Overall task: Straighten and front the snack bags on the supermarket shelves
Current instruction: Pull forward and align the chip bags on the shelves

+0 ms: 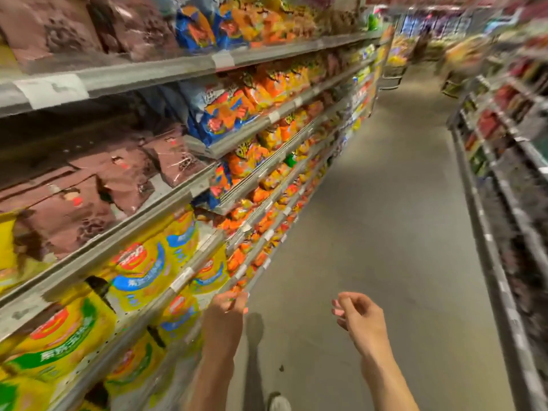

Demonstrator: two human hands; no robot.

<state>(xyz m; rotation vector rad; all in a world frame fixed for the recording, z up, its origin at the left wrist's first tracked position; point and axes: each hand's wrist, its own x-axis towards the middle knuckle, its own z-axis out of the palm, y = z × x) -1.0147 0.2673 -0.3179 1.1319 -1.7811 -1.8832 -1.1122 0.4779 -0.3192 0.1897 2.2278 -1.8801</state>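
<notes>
The left hand (228,310) is reaching toward the edge of a low shelf (178,287), fingers curled near the yellow snack bags (139,271); through the blur I cannot tell whether it is gripping anything. The right hand (357,317) is hanging over the aisle floor (385,203), fingers loosely curled and holding nothing. Brown bags (89,197) are sitting on the shelf above, and orange bags (267,90) (some leaning) are filling the shelves farther along.
</notes>
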